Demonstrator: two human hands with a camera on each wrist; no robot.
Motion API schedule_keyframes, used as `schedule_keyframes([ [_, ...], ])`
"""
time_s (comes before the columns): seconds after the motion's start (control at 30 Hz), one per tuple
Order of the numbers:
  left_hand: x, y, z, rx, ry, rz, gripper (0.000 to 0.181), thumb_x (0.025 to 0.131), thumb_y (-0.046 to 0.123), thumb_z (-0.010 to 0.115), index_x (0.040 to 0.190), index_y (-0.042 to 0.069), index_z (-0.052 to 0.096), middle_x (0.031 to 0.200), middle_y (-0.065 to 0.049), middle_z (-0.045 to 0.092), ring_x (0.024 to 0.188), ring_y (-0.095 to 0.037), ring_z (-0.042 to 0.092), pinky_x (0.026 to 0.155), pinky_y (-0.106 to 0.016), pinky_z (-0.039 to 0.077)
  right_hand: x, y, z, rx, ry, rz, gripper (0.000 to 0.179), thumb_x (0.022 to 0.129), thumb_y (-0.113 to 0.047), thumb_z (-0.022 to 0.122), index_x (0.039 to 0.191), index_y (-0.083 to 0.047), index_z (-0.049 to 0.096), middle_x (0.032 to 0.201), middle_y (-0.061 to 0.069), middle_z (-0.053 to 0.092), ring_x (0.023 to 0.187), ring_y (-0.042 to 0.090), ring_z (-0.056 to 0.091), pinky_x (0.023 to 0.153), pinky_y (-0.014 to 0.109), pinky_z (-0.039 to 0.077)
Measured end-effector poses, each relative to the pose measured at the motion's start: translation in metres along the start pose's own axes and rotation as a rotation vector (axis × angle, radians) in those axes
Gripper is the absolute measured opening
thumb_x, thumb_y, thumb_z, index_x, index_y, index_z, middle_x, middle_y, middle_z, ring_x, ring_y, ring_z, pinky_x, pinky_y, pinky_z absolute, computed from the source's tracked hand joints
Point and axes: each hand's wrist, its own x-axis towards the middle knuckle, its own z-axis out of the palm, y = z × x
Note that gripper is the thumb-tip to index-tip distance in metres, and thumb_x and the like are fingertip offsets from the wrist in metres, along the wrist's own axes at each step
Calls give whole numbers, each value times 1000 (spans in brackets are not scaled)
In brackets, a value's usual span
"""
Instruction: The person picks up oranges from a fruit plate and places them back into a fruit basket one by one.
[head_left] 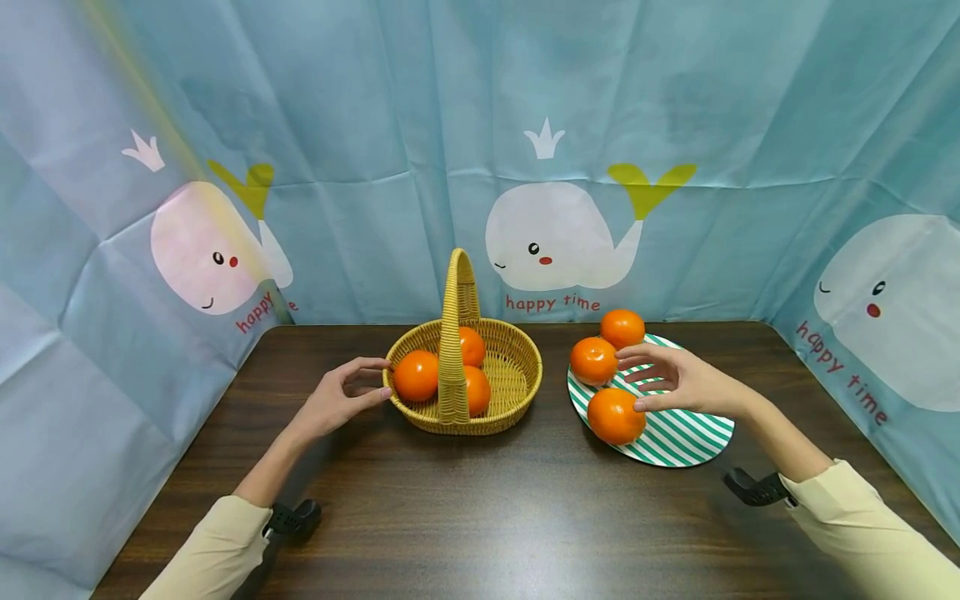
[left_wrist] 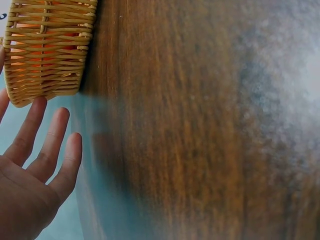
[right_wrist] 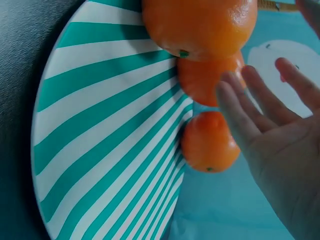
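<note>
In the head view we are seeing the whole layout: a wicker basket (head_left: 513, 383) is standing on the dark table (head_left: 465, 517) with three oranges (head_left: 416, 376) lying inside, and three more oranges (head_left: 617, 417) are sitting along the left side of a green-and-white striped disc (head_left: 678, 442). The left hand (head_left: 341, 398) is meeting the basket's left rim with fingertips and thumb, a gap showing between them. The right hand (head_left: 686, 383) is hovering over the disc, fingers and thumb wide apart and holding nothing; its thumb is just beside the front orange, and we are not able to tell whether they are touching.

From the left wrist we are looking at the basket's outer weave, orange colour showing through the gaps. Here the left hand's fingers are spreading apart near the wall, most of its thumb lying out of frame.

From the right wrist we are finding green stem ends on two oranges, which the head view is not revealing. The right hand's palm is facing us, its fingers spreading beside the fruit.
</note>
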Motion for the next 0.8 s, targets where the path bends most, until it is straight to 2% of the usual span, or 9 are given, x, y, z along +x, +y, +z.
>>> schedule_keyframes([
  [0.07,0,0,0,4,-1,1,47,96,17,74,139,4,57,136,-23,56,112,-39,65,86,-33,57,-3,1,1,16,-45,14,72,90,1,74,151,7,35,147,34,39,128,59,41,100,56,46],
  [0.13,0,0,0,5,1,2,47,96,17,74,139,4,58,136,-22,56,113,-39,65,86,-32,57,-6,2,2,34,-80,29,79,89,1,75,154,5,30,149,35,35,131,60,37,102,57,45],
  [0.27,0,0,0,2,2,2,47,96,17,74,139,5,58,137,-21,56,115,-39,63,87,-31,56,-9,6,5,62,-117,38,87,87,-1,76,157,3,24,152,36,30,133,60,34,103,46,47],
  [0.37,0,0,0,-7,-4,3,47,96,16,74,139,5,58,138,-21,55,116,-40,62,87,-32,56,-10,10,8,49,-122,38,88,86,-3,78,157,2,26,153,35,30,135,57,35,102,38,47],
  [0.5,0,0,0,-18,-8,2,46,96,16,73,139,5,58,138,-21,55,116,-41,61,86,-32,57,-10,16,13,12,-117,48,84,87,-4,79,156,1,31,153,32,34,134,50,41,101,37,48],
  [0.63,0,0,1,-25,-10,2,46,97,16,73,139,6,58,138,-20,55,116,-40,61,86,-31,57,-10,21,17,-10,-111,39,73,91,-4,76,152,4,37,149,26,42,129,38,52,98,39,51],
  [0.8,0,0,0,-22,-6,4,46,96,16,74,139,6,59,138,-20,55,117,-41,61,87,-32,56,-8,25,19,-15,-103,15,66,93,-3,74,149,5,41,145,21,48,123,27,58,95,39,53],
])
